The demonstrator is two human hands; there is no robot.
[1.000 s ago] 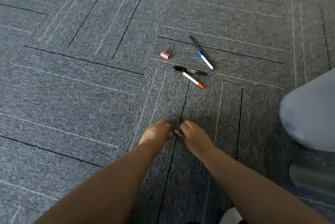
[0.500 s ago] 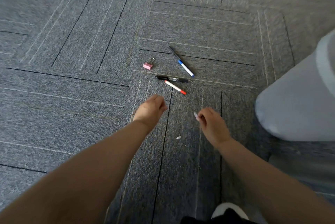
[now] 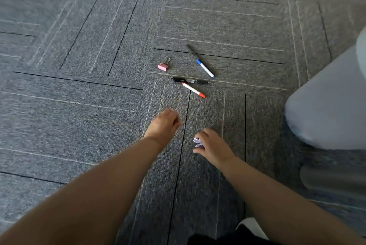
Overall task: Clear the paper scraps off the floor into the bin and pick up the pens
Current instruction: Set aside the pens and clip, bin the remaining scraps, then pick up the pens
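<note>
Paper scraps (image 3: 198, 141) are pinched in the right hand (image 3: 213, 146), low over the carpet floor (image 3: 79, 116). The left hand (image 3: 163, 125) is loosely curled, holding nothing. Three pens (image 3: 194, 90) lie ahead; the bin (image 3: 332, 110) stands at the right edge.

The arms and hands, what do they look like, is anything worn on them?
Both forearms are bare, with no sleeves in view. The left hand and the right hand wear no gloves, and no watch, ring or bracelet shows on either wrist.
</note>
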